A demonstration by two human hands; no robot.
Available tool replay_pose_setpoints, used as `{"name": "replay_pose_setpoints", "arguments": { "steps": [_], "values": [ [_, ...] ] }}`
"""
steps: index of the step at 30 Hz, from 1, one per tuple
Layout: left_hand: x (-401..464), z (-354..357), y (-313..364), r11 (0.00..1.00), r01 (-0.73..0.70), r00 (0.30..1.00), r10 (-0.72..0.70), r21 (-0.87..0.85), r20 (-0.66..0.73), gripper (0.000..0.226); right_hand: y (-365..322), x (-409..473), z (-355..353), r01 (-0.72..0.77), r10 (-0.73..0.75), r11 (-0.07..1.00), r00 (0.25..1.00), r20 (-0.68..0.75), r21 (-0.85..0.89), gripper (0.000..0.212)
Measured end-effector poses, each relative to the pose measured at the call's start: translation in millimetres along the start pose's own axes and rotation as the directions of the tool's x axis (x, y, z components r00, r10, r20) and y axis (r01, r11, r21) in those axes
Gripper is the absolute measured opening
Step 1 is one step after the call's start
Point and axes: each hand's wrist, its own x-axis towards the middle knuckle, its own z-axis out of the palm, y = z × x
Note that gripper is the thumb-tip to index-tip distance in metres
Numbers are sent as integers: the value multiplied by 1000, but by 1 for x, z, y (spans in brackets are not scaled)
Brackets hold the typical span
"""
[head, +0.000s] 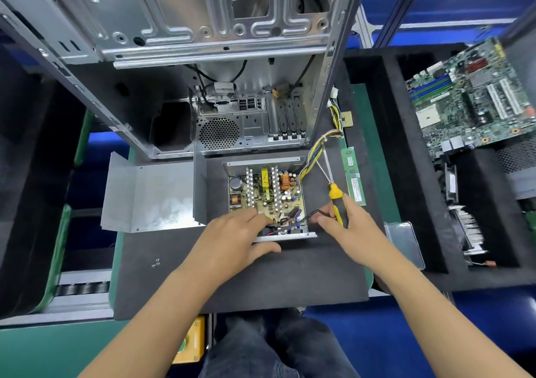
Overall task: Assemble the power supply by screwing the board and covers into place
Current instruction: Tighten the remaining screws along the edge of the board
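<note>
**On the black foam mat: board seated in the open supply case, no screw being driven yet**

At the centre of the mat (290,276) sits the power supply case (285,235), its top off, with the circuit board (265,193) lying inside it, component side up. Wire harness (314,153) trails out of the far right corner toward the computer chassis (203,44) standing behind.

Left hand (232,240): lies over the near left corner of the case, thumb along the near wall, fingers reaching onto the board edge. Reads as pinning case and board so they don't shift. Whether the fingertips pinch anything I cannot tell.

Right hand (352,222): wrapped round the yellow-and-black screwdriver (336,198), shaft pointing up and away from the board, so the tool is parked in the palm, not working. Its fingertips also meet a dark cable (309,214) at the near right corner, probably tucking it clear of a screw hole.

Bent grey cover (148,195) lies open-side up just left of the case, within reach for later. A few small screws (155,262) rest on the mat near the left forearm.

Motherboard (470,96) sits well off to the right.
</note>
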Motion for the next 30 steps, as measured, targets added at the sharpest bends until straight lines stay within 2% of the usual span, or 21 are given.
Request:
{"name": "replay_pose_setpoints", "arguments": {
  "steps": [3,7,11,13,16,18,19,21,22,25,27,28,29,30],
  "values": [
    [0,0,0,1000,10,1000,-10,-25,10,50,1,-1,-10,31,-31,999,999,12,-6,14],
    [0,0,0,999,21,1000,-21,-44,6,46,-6,-4,-17,64,-59,992,997,-45,111,23],
    [1,1,0,998,24,1000,-24,-56,9,48,-17,-8,-18,129,-103,966,987,-124,225,21],
    [1,0,-1,998,34,999,-32,-61,30,51,-19,-9,-19,136,-113,965,987,-112,225,27],
    [2,0,-1,997,34,999,-32,-65,32,51,-22,-12,-25,90,-80,981,995,-62,171,15],
    [3,0,-1,998,30,999,-29,-58,22,50,-18,-11,-32,-21,34,990,995,-89,138,37],
    [3,1,-1,998,28,999,-27,-56,16,49,-13,-9,-33,-85,91,994,991,-94,70,38],
    [2,1,-1,998,28,1000,-27,-55,13,48,-1,-8,-25,-161,140,961,984,-108,-223,31],
    [2,1,-1,998,28,1000,-27,-57,8,47,5,-10,-18,-157,119,924,985,-127,-348,27],
    [1,2,0,997,29,1000,-30,-68,-4,46,14,-16,12,-137,49,860,981,-188,-492,24],
    [1,2,0,997,33,999,-34,-68,-9,45,14,-18,26,-154,15,725,978,-207,-672,31],
    [1,2,-1,997,31,999,-32,-69,-12,44,13,-16,27,-142,-41,688,971,-234,-711,34],
    [1,2,-1,997,28,1000,-29,-72,-13,43,9,-15,24,-122,-105,723,953,-283,-680,35],
    [1,2,-1,997,27,1000,-28,-74,-12,43,1,-14,18,-89,-135,822,929,-344,-562,32]
  ]
}}
